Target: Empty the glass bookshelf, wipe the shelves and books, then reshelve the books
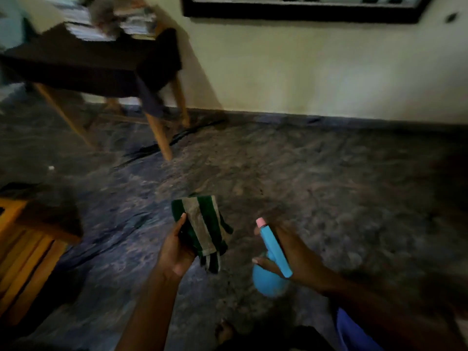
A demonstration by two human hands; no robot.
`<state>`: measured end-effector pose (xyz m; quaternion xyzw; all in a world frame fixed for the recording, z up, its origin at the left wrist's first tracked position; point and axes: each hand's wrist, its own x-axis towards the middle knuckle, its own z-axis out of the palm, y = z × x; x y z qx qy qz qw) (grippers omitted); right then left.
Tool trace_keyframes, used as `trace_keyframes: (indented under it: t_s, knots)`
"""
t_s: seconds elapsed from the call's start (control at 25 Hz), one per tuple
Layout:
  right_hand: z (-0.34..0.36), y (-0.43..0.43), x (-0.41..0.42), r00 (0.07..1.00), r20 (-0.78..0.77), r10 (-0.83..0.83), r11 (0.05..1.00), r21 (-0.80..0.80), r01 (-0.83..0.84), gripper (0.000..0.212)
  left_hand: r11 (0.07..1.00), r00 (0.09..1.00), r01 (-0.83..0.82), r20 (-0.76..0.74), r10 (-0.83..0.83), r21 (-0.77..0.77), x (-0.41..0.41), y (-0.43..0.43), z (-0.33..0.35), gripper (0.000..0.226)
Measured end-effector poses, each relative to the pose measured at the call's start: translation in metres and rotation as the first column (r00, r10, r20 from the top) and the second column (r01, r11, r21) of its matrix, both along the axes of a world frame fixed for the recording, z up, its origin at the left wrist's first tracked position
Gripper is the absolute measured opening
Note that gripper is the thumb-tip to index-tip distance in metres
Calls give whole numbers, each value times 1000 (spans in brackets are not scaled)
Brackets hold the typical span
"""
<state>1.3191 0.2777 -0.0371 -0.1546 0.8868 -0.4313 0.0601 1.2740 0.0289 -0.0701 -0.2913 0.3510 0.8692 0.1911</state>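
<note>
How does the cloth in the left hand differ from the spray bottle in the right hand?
Colour: the cloth is green with grey stripes; the spray bottle is light blue with a pink tip. Form: the cloth is soft and hangs limp; the spray bottle is rigid with a round body. Shared: each is held above the floor, in the left hand and the right hand.

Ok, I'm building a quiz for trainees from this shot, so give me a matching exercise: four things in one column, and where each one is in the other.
Things:
1. striped cloth
2. blue spray bottle
3. stacked books
4. dark frame

Places:
A. on the cloth-covered table
B. in the right hand
C. on the wall
D. in the left hand

Pairs: 1-D, 2-B, 3-A, 4-C
</note>
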Motion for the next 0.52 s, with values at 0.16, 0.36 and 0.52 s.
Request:
trace_keyframes:
  t_s: [0.16,0.36,0.52]
  knots:
    - [-30,64,43,934,-8,-357,934,-19,357,60,977,976,209,73,-205,-39,2,84,-14,31]
    - [-56,152,104,651,146,-745,621,-205,757,36,915,906,398,186,-381,-70,27,188,-41,38]
    - [-92,225,158,470,303,-829,460,-108,881,38,799,793,594,234,-562,-94,51,282,-65,58]
